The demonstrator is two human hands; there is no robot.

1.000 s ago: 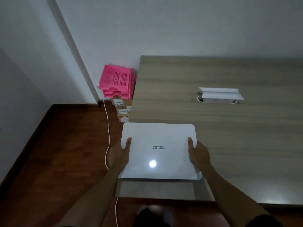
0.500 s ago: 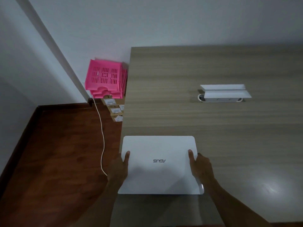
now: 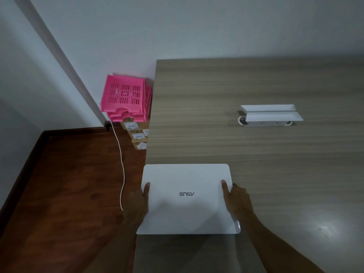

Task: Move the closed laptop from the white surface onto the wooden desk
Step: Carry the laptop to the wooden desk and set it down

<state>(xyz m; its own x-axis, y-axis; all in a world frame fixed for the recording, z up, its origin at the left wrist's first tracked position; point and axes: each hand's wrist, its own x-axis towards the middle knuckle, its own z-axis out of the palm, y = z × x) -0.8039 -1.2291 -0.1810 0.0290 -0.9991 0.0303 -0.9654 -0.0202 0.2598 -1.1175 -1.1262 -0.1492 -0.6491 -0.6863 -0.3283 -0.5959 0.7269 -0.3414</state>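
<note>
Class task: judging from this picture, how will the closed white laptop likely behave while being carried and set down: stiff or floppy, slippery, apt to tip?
The laptop probably stays stiff: it keeps flat though gripped only at its side edges by the left hand and right hand. Its glossy lid suggests it could slip. Being flat, it should not tip on the wooden desk.

A single wide-angle head camera looks forward and steeply down from above the near left corner of the worktop. It sits close over the forearms, taking in the floor at left and the wall ahead.
</note>
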